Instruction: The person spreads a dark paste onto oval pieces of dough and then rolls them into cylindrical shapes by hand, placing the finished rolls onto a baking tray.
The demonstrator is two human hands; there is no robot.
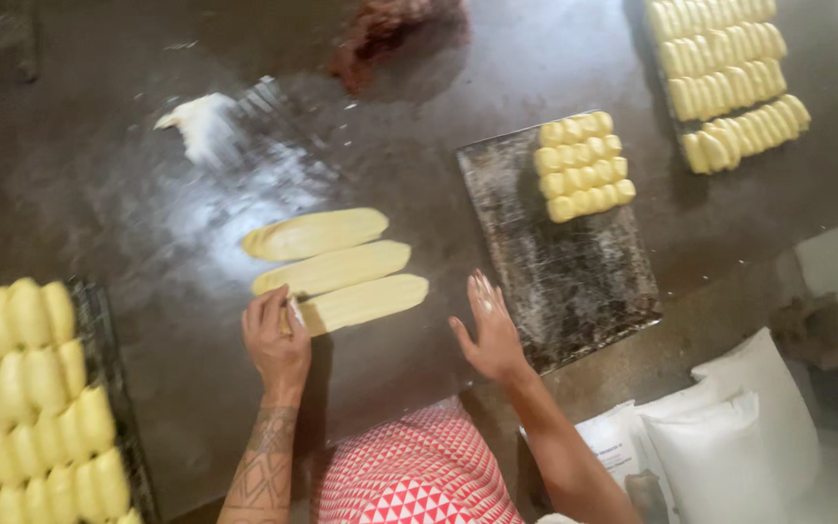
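Left hand (276, 340) grips the near end of the closest flattened dough strip (361, 303) on the dark counter (128, 223); its fingertips hide that end. Right hand (489, 335) hovers spread wide, holding nothing, beside a worn tray (574, 281). Shaped rolls (21, 388) run off the left edge.

A dark baking tray (574, 281) holds rolled dough pieces (584, 165), with white sacks (729, 437) at lower right.

Your bare left hand (276, 340) leads back to an uncovered forearm inked with a dark geometric tattoo of triangles and crossed lines. Your bare right hand (489, 330) carries a pale floury dusting on its fingers. You wear a red-and-white triangle-patterned garment (414, 471).
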